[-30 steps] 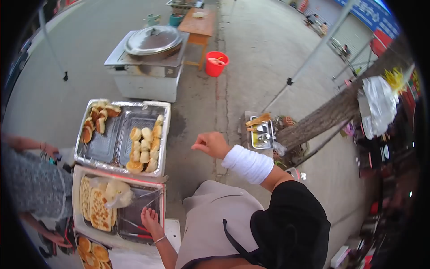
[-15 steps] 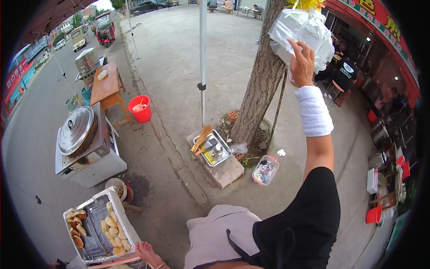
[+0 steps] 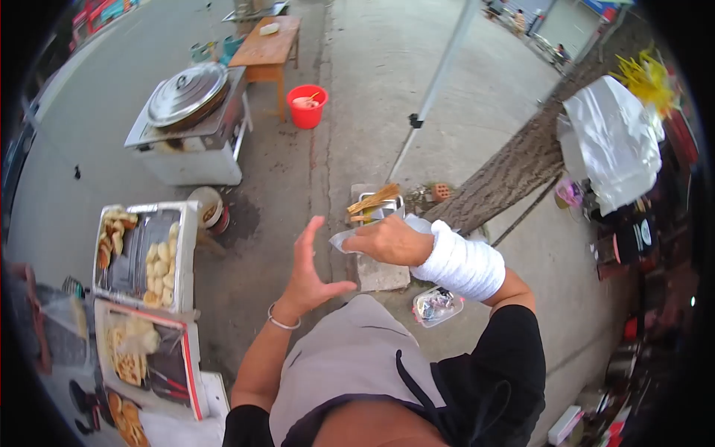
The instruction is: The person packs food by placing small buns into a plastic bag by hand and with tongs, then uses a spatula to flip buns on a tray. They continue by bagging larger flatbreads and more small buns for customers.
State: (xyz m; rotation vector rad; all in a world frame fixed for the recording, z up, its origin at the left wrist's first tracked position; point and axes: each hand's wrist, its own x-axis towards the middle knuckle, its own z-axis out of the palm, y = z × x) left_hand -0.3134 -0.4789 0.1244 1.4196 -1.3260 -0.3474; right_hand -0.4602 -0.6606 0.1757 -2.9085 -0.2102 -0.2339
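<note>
My right hand, with a white towelling band on the wrist, is closed on a thin translucent plastic bag in front of my body. Part of the bag shows at the fingertips and more behind the hand. Just left of it, my left hand is open, thumb and fingers spread wide, with nothing in it; a bracelet circles its wrist. A bundle of white plastic bags hangs by the tree trunk at upper right, apart from both hands.
A foam box of buns and a second box stand at left. Beyond are a cooker with a lidded pan, a red bucket and a wooden table. A pole and tree trunk rise ahead.
My right hand has come down from the hanging bags and now holds a plastic bag before me. My left hand has risen from beside the bun box, fingers spread. The view has tilted down and turned.
</note>
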